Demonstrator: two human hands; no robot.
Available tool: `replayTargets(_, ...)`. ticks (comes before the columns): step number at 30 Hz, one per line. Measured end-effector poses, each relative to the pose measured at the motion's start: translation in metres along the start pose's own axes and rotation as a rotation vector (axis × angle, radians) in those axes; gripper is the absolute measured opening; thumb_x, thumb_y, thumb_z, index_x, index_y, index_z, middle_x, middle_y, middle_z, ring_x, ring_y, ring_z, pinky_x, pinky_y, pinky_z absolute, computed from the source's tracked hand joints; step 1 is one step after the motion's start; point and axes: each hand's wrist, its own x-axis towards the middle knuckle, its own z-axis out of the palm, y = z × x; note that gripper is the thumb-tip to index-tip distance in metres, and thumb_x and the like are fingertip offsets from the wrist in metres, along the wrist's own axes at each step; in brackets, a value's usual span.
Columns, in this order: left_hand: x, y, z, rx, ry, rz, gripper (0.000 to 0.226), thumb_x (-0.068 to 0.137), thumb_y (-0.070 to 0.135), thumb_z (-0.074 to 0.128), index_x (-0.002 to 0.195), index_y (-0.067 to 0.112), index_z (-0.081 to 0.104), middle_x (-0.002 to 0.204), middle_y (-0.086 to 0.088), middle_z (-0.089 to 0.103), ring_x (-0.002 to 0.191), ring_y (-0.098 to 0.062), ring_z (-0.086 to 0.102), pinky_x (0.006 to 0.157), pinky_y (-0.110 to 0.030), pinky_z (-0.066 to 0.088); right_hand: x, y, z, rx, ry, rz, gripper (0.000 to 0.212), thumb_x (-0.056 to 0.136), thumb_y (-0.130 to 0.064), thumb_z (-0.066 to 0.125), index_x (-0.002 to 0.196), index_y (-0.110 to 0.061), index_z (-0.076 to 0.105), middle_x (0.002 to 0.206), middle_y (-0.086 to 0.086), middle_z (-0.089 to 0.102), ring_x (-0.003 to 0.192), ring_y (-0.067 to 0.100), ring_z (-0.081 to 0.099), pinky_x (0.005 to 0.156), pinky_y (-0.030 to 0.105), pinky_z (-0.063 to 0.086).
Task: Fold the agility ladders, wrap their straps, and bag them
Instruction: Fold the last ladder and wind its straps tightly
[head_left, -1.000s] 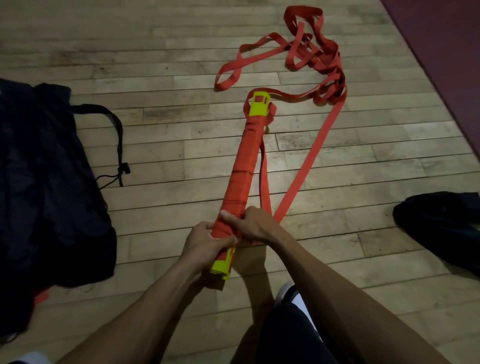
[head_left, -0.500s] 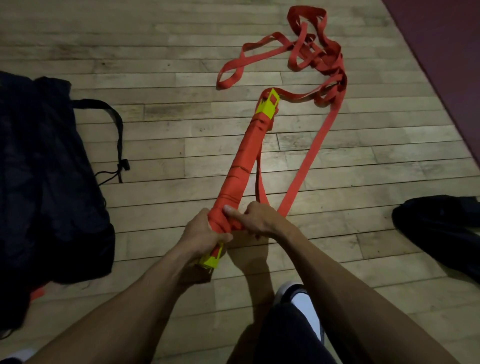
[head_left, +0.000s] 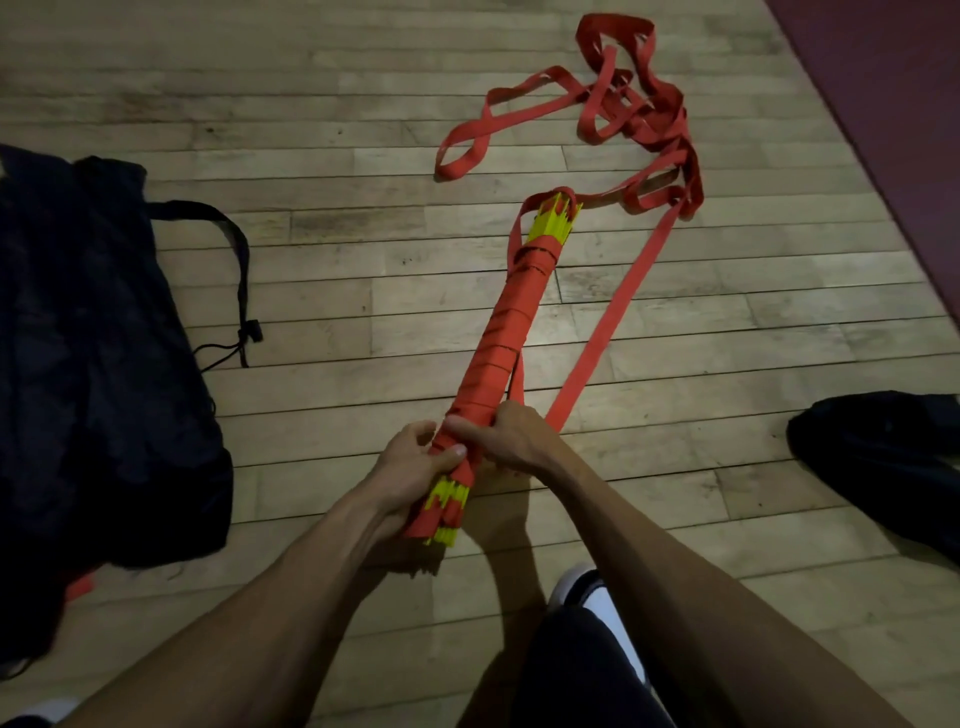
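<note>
A folded agility ladder bundle (head_left: 511, 317) of yellow rungs wound in red strap lies slanted on the wooden floor, its far end up and to the right. My left hand (head_left: 410, 467) grips its near end from the left. My right hand (head_left: 511, 439) presses on the wrap from the right, thumb across the bundle. The loose red strap (head_left: 618, 306) runs from my right hand to a tangled pile (head_left: 634, 119) at the top right. A dark drawstring bag (head_left: 93, 358) lies at the left.
A dark red mat (head_left: 893, 104) covers the top right corner. Another dark fabric item (head_left: 883, 452) lies at the right edge. My white shoe (head_left: 597, 597) and dark trouser leg sit just below the bundle. The bag's cord (head_left: 241, 291) trails on the floor.
The bundle has rotated about its long axis and swung its far end to the right. Both hands kept their grip at the near end.
</note>
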Motion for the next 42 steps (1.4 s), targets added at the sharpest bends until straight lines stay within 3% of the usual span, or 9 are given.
replayTargets(5,-0.009,0.019,-0.007,0.078,-0.214,-0.081,0.049,0.072,0.012,0.084,0.118,0.005,0.067,0.094,-0.007,0.078,0.08,-0.018,0.074,0.068,-0.029,0.058,-0.006,0.008,-0.007,0.197,-0.211,0.016,0.042,0.097,-0.048,0.056,0.11,-0.009,0.067,0.087,0.003,0.069,0.074,0.016,0.065,0.066,0.022,0.055)
replayTargets(7,-0.008,0.015,-0.002,0.154,-0.09,-0.025,0.056,0.066,0.015,0.091,0.114,0.009,0.064,0.096,-0.009,0.077,0.078,-0.019,0.074,0.065,-0.031,0.06,-0.004,0.007,-0.002,0.107,-0.178,-0.022,0.052,0.097,-0.054,0.052,0.11,-0.007,0.07,0.095,0.01,0.074,0.084,0.025,0.071,0.081,0.037,0.06)
replayTargets(10,-0.007,0.011,0.003,0.399,0.211,0.06,0.057,0.064,0.021,0.087,0.109,0.015,0.051,0.096,-0.009,0.068,0.079,-0.023,0.069,0.068,-0.039,0.06,0.0,-0.003,0.002,-0.098,-0.114,-0.063,0.066,0.093,-0.066,0.047,0.089,-0.006,0.072,0.078,0.011,0.073,0.065,0.022,0.07,0.069,0.034,0.058)
replayTargets(15,-0.009,0.005,0.012,0.573,0.236,0.126,0.064,0.078,0.01,0.079,0.12,0.019,0.033,0.108,-0.004,0.061,0.092,-0.022,0.065,0.075,-0.039,0.056,0.002,-0.019,0.005,-0.094,-0.066,-0.054,0.051,0.094,-0.069,0.042,0.08,-0.023,0.058,0.067,-0.003,0.062,0.057,0.012,0.06,0.063,0.027,0.049)
replayTargets(18,-0.006,0.001,0.012,0.321,0.042,0.173,0.069,0.078,0.013,0.077,0.136,0.023,0.039,0.113,-0.004,0.067,0.1,-0.022,0.069,0.09,-0.044,0.057,0.004,-0.014,0.005,-0.102,-0.027,0.003,0.068,0.088,-0.077,0.041,0.092,-0.014,0.065,0.078,0.006,0.068,0.067,0.021,0.066,0.072,0.036,0.058)
replayTargets(22,-0.009,0.005,0.017,-0.206,-0.09,0.125,0.032,0.105,0.033,0.048,0.136,0.026,0.05,0.128,-0.012,0.065,0.115,-0.028,0.067,0.102,-0.049,0.052,0.004,-0.01,0.001,-0.024,0.003,0.038,0.077,0.089,-0.078,0.034,0.09,-0.008,0.066,0.076,0.012,0.071,0.063,0.026,0.07,0.059,0.032,0.057)
replayTargets(29,-0.009,0.014,0.012,-0.013,0.029,0.058,0.025,0.094,0.024,0.069,0.108,0.003,0.07,0.085,-0.007,0.075,0.069,-0.013,0.07,0.06,-0.025,0.055,0.006,-0.017,-0.013,-0.139,0.002,0.031,0.077,0.092,-0.077,0.028,0.079,-0.009,0.062,0.061,0.005,0.066,0.049,0.02,0.066,0.052,0.027,0.052)
replayTargets(37,-0.01,0.006,0.01,0.437,0.085,0.07,0.048,0.075,0.032,0.084,0.109,0.014,0.055,0.096,-0.006,0.071,0.08,-0.019,0.071,0.063,-0.033,0.055,0.001,-0.007,-0.001,-0.041,-0.064,0.042,0.057,0.095,-0.067,0.041,0.075,-0.017,0.059,0.062,0.002,0.064,0.049,0.016,0.06,0.049,0.023,0.049)
replayTargets(42,-0.014,0.009,0.01,-0.179,-0.089,-0.038,0.043,0.09,0.024,0.071,0.12,-0.003,0.054,0.095,-0.021,0.067,0.074,-0.027,0.066,0.07,-0.042,0.056,-0.001,0.002,-0.008,0.181,-0.091,0.067,0.059,0.095,-0.063,0.048,0.08,-0.008,0.065,0.062,0.006,0.062,0.052,0.018,0.057,0.053,0.029,0.047)
